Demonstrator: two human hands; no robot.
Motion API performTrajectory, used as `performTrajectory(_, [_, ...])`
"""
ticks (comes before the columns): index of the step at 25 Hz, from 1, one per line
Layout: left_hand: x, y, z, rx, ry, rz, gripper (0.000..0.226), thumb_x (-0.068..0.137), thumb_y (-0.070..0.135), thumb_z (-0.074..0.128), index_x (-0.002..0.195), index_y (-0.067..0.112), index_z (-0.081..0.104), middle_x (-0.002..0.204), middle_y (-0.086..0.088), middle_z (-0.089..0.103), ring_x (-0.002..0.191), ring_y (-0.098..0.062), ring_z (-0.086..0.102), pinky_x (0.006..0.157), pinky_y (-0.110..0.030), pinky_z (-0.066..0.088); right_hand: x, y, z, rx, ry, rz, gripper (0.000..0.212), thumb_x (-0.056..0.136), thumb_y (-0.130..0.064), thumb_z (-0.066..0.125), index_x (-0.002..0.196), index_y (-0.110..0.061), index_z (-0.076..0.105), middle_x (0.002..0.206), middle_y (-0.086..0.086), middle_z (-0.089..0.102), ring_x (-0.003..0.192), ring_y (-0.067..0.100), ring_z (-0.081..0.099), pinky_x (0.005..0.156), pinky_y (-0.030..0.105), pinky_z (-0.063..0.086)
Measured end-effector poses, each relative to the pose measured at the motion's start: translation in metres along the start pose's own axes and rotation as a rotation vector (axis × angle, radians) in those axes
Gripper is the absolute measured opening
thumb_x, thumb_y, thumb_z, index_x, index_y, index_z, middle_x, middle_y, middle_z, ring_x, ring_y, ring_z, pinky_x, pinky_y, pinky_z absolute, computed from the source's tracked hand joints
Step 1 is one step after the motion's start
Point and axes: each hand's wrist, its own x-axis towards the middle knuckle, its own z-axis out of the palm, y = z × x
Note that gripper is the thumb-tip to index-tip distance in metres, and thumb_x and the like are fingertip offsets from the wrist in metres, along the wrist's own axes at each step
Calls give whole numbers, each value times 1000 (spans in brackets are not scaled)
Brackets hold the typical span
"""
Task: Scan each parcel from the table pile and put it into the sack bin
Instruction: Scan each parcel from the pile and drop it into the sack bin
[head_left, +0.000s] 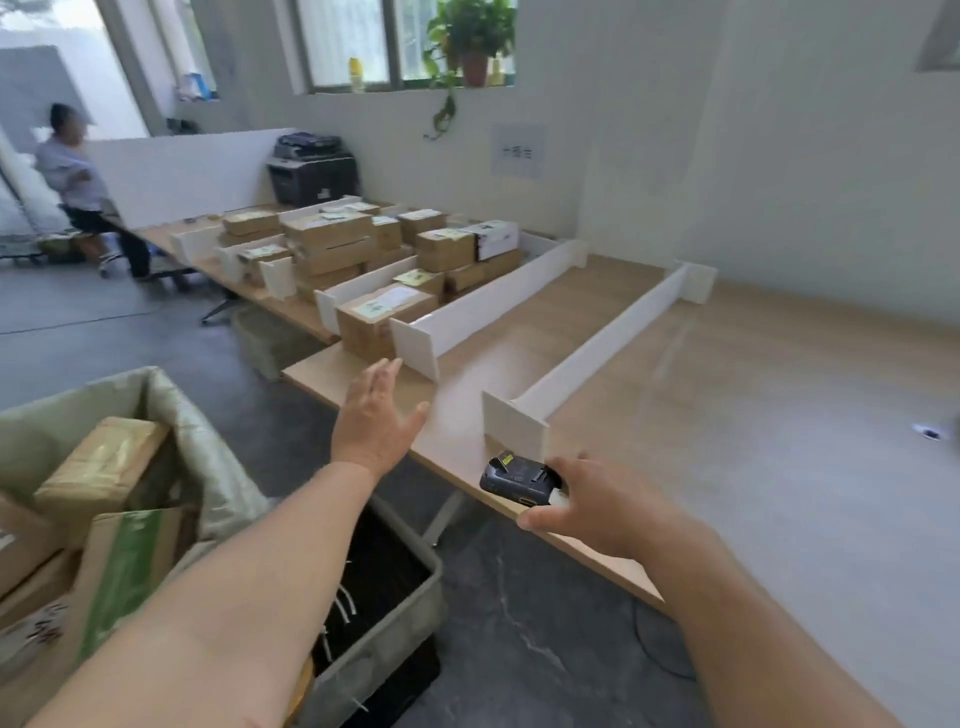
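Cardboard parcels (332, 241) with white labels are piled between white dividers on the far part of the wooden table (623, 332). The nearest parcel (382, 317) lies at the table's front edge. My left hand (376, 415) is stretched out toward it, empty, fingers spread, a short way below it. My right hand (597, 501) grips a small black scanner (517, 480) at the near table edge. The sack bin (208, 447), lined with a green-grey sack, stands at lower left and holds several parcels (106, 467).
White divider boards (597, 353) run across the table. A grey crate (384, 623) sits on the floor beside the sack bin. A printer (311, 169) stands at the back. A person (78, 182) sits at far left. A potted plant (472, 41) is on the window sill.
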Motion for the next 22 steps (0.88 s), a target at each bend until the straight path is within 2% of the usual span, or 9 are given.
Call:
performTrajectory(2, [-20, 43, 22, -79, -43, 17, 66, 92, 36, 59, 148, 12, 32, 153, -8, 32, 140, -24, 28, 115, -36, 23, -30, 28, -5, 4, 18, 65, 62, 78, -70, 59, 124, -29, 53, 100, -6, 47, 90, 18, 49, 71, 32, 37])
performTrajectory(7, [-83, 147, 76, -274, -110, 54, 64, 92, 34, 59, 147, 13, 32, 150, -7, 35, 137, -22, 31, 112, -36, 27, -108, 100, -12, 59, 74, 233, 59, 78, -71, 59, 120, -29, 54, 104, -5, 51, 98, 19, 54, 81, 33, 43])
performTrajectory(12, [-145, 236, 128, -399, -220, 109, 67, 91, 30, 63, 148, 12, 33, 150, -9, 35, 140, -23, 27, 113, -32, 21, -191, 175, -20, 106, 169, 438, 59, 77, -72, 58, 119, -31, 54, 103, -4, 51, 95, 19, 52, 76, 33, 40])
performTrajectory(17, [-179, 326, 164, -453, -323, 276, 66, 92, 32, 61, 148, 13, 32, 148, -8, 38, 137, -22, 31, 110, -33, 26, -262, 235, -25, 157, 246, 635, 62, 75, -74, 58, 120, -31, 54, 102, -5, 51, 96, 19, 52, 75, 33, 40])
performTrajectory(22, [-203, 408, 207, -529, -444, 427, 65, 90, 29, 65, 145, 8, 37, 147, -11, 40, 138, -24, 31, 112, -30, 22, -317, 280, -29, 200, 313, 796, 64, 77, -73, 57, 124, -30, 52, 107, -4, 52, 100, 19, 53, 77, 33, 41])
